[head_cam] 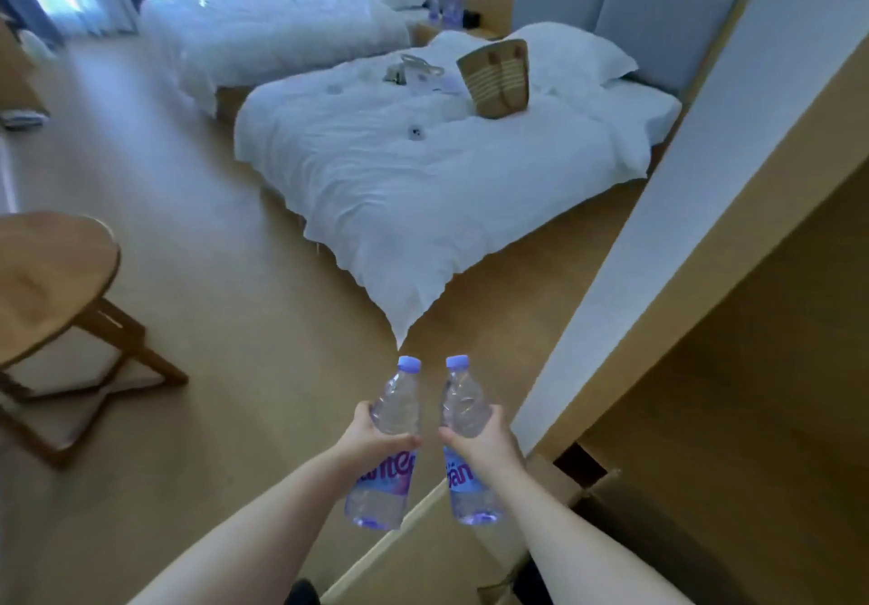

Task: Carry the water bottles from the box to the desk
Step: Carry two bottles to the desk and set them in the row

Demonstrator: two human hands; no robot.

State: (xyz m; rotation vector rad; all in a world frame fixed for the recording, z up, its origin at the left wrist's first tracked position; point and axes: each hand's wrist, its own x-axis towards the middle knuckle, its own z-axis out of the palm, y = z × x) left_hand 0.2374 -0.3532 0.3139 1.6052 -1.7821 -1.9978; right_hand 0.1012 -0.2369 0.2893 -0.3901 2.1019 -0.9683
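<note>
Two water bottles counted, left bottle (pixel 392 435) gripped by left hand (pixel 374 437), right bottle (pixel 465 435) gripped by right hand (pixel 489 440), both held over the floor (pixel 225 369), cardboard box (pixel 606 496) at lower right

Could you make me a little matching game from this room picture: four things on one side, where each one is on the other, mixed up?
Things:
1. woven bag
2. left bottle
3. round wooden table
4. right bottle

Places:
A. gripped in the right hand
B. standing on the floor at the left edge
C. on the near bed
D. gripped in the left hand

Pairs: 1-C, 2-D, 3-B, 4-A
</note>
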